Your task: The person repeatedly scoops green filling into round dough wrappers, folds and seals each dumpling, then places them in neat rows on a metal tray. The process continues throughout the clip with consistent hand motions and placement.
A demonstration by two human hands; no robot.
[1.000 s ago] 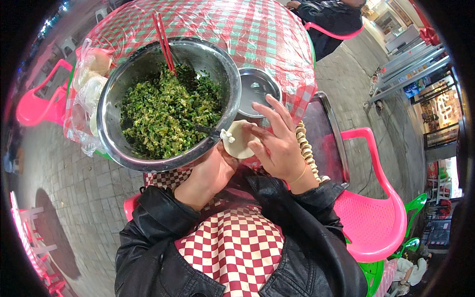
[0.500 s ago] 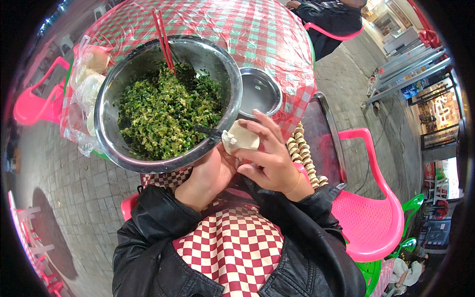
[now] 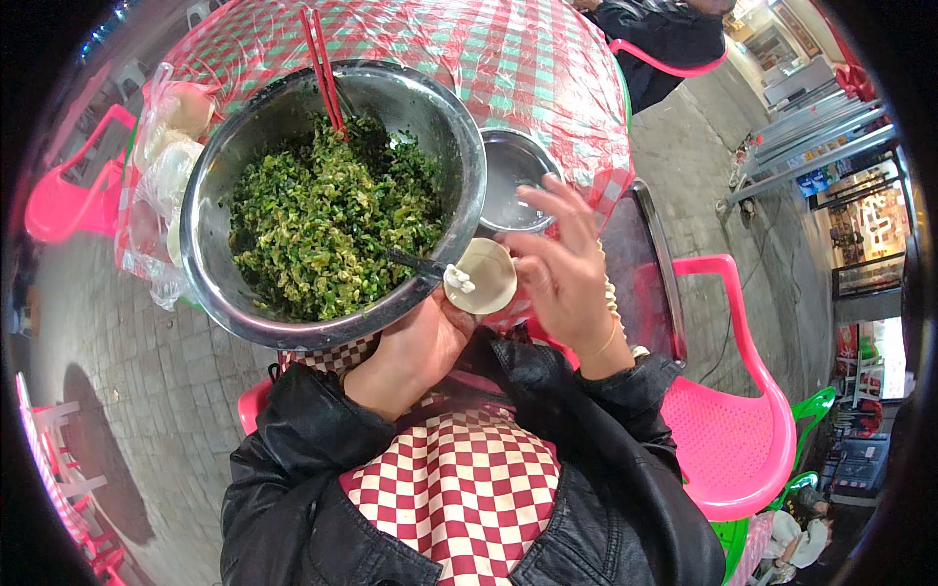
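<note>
Centrally, dough wrapper (image 3: 493, 276) in left hand (image 3: 418, 344), right hand (image 3: 575, 288) beside.

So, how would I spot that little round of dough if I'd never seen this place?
Find the big steel bowl of chopped greens. By its lower-right rim, between the left hand and the right hand, is the dough round. It is pale and matte, with a white lump at its left edge, unlike the shiny, larger metal dish just above it.

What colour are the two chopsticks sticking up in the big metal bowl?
The chopsticks are red; you can see them best in the head view.
</note>
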